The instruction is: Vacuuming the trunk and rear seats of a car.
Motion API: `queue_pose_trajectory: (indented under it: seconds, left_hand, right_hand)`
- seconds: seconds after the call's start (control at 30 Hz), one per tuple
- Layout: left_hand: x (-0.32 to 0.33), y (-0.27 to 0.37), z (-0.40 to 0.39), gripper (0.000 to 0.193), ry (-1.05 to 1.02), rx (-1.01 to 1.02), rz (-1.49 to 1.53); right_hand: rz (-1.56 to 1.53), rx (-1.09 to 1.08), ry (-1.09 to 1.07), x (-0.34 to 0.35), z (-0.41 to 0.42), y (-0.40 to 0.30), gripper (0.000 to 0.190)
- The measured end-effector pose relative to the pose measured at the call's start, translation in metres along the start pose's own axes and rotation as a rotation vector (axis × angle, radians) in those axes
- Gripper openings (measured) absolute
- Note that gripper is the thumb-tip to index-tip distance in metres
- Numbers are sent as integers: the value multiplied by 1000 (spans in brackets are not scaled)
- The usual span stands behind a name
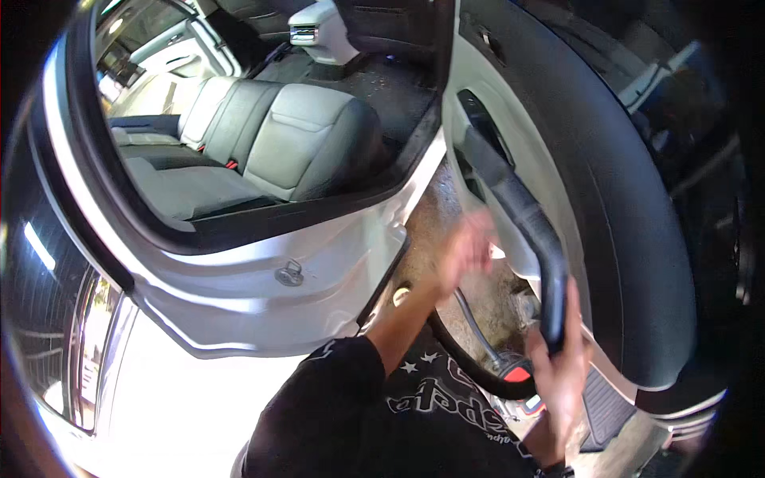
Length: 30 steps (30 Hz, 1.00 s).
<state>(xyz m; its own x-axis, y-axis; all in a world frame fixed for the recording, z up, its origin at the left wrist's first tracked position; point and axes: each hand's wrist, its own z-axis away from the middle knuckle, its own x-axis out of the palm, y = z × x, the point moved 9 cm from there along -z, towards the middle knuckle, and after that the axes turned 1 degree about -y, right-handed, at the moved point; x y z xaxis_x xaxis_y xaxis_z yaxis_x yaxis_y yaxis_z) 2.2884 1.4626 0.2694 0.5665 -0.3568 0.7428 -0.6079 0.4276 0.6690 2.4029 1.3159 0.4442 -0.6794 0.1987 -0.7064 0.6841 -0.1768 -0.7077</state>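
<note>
My right hand is wrapped around the lower end of a black plastic vacuum wand, whose nozzle end reaches up to the inner panel of the open car door, beside its dark armrest recess. My left hand is blurred by motion over the gap between door and car body, left of the wand and apart from it; its finger pose is unclear. A black flexible hose curves past my shirt, below my left forearm.
Left of me is the car's rear door opening with grey and black rear seats and a metal door striker. Below, a red and black machine stands on the wet-looking floor, near a ribbed dark floor mat.
</note>
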Motion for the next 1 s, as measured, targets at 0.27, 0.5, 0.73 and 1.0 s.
queue_pose_trajectory:
  seconds: [0.27,0.5,0.73,1.0]
  left_hand:
    - [-46,293,-70,22,528,762,-93]
    - [-76,392,1,23,715,1118,-681]
    - [-139,420,74,31,1313,1098,-883]
    - [-204,342,-41,31,1245,429,-1173]
  right_hand:
    - [-120,-184,-314,117,-136,-58,87]
    - [-478,-536,-623,198,-189,-125,80]
    - [-942,303,-298,279,-345,10,24]
    - [-710,811,-847,490,-388,152,57]
